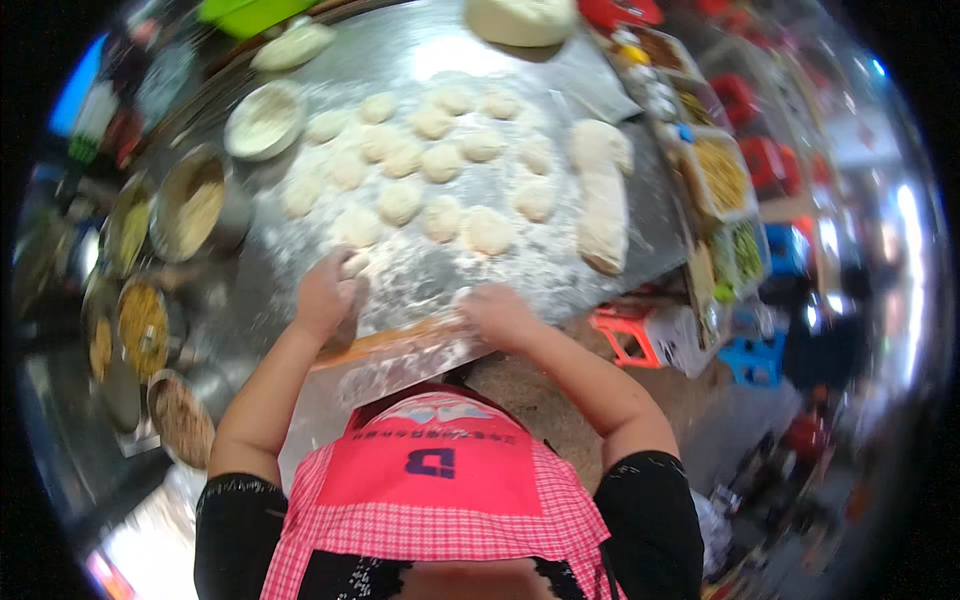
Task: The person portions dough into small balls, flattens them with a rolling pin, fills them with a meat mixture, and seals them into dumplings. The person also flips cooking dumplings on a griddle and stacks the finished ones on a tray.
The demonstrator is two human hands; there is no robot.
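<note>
On the floured steel worktop, my left hand is curled around a small pale piece of dough that shows at its fingers. My right hand rests with bent fingers near the front edge, by a wooden strip; blur hides whether anything is in it. Beyond both hands lie several round dough pieces, dusted with flour. The closest large one is a dough round above my right hand. A long dough roll lies to the right.
A bowl of flour stands at the back left, near a metal bowl and several filling bowls. A large dough mass sits at the far edge. Food containers line the right side, above a red stool.
</note>
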